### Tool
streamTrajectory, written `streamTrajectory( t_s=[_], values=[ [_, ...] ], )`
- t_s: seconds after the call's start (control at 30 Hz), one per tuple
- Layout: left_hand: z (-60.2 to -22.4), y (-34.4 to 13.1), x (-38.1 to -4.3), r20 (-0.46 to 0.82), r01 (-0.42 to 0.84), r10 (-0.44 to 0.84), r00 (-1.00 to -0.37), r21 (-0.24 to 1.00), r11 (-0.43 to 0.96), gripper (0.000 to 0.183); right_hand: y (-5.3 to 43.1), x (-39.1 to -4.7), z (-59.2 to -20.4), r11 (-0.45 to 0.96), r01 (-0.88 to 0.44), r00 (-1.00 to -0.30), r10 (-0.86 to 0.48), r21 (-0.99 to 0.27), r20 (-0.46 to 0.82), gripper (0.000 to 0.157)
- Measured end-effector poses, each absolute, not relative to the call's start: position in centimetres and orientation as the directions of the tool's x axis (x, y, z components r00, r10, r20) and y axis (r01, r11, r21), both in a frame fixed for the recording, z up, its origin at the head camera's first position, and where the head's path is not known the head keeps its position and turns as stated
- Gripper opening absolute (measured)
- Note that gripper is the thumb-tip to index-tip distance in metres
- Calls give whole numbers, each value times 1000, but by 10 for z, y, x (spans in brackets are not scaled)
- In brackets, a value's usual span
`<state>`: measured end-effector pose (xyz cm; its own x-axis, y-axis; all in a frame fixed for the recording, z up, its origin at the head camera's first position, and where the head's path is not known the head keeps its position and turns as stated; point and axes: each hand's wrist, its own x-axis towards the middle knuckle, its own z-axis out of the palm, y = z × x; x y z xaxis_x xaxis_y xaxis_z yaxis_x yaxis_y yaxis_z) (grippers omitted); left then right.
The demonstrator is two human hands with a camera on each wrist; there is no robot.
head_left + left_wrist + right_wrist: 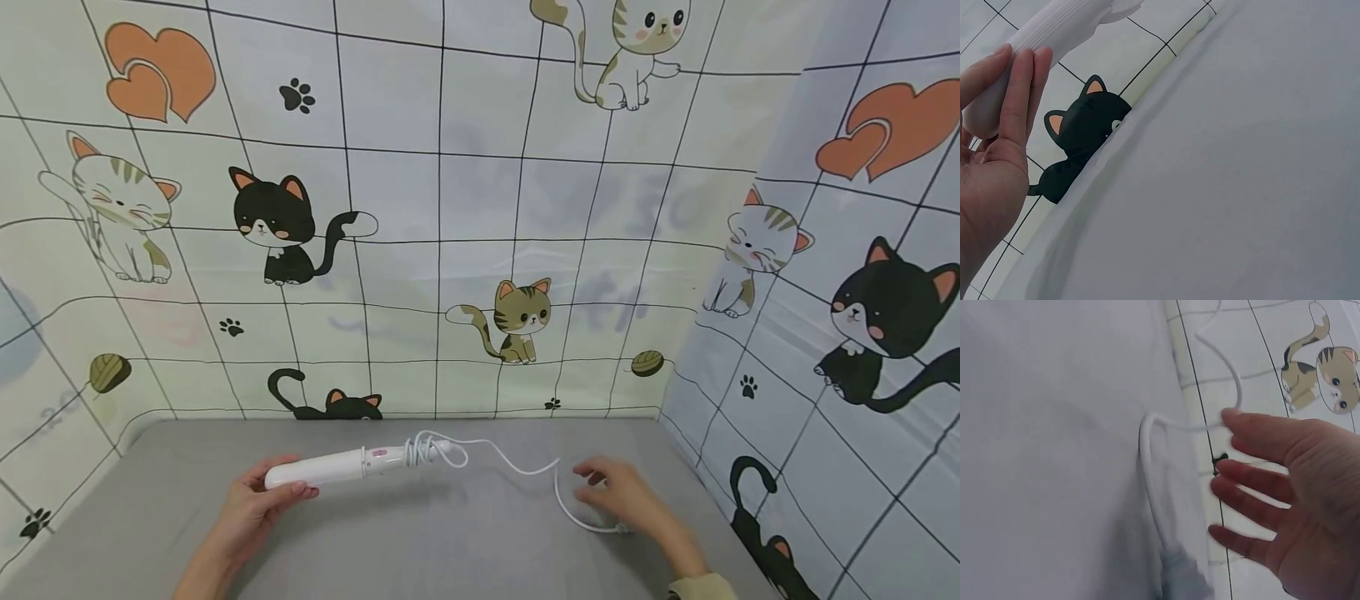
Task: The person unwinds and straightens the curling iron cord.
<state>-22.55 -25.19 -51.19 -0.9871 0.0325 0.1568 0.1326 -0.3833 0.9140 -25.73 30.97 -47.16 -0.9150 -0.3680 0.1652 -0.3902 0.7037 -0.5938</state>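
Observation:
A white, wand-shaped electrical appliance (330, 468) is raised above the grey surface, tilted slightly up to the right. My left hand (251, 508) grips its rounded left end, thumb on the near side and fingers behind. In the left wrist view, fine ridges run along the white body (1060, 31). White cord (429, 451) is coiled around the right end, and a loose length (517, 468) runs rightward. My right hand (622, 496) is beside that length with fingers parted and loosely bent, holding nothing. Below it, the right wrist view shows the cord's plug end (1184, 575), blurred.
A grey tabletop (465, 550) lies beneath both hands. Behind it and along the sides stand cloth walls (480, 200) printed with a black grid, cats, hearts and paw prints. A sleeve cuff (701, 587) shows at the right forearm.

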Motion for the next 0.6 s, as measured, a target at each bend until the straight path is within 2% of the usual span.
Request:
streamTrajectory(
  t_s=[0.17, 0.3, 0.43, 0.6],
  values=[
    [-512, -253, -225, 166, 138, 42, -985, 914, -380, 44, 288, -270, -475, 633, -396, -917, -312, -665, 249, 45],
    [-512, -254, -225, 200, 161, 62, -978, 908, -386, 44, 281, -279, -481, 563, -427, -900, -339, -708, 272, 49],
    [-510, -254, -224, 194, 160, 56, -979, 913, -376, 43, 275, -285, -486, 505, -436, -888, -374, -745, 266, 43],
    [-510, -255, -221, 187, 159, 43, -981, 917, -365, 41, 269, -289, -491, 507, -429, -894, -358, -748, 270, 30]
  ],
)
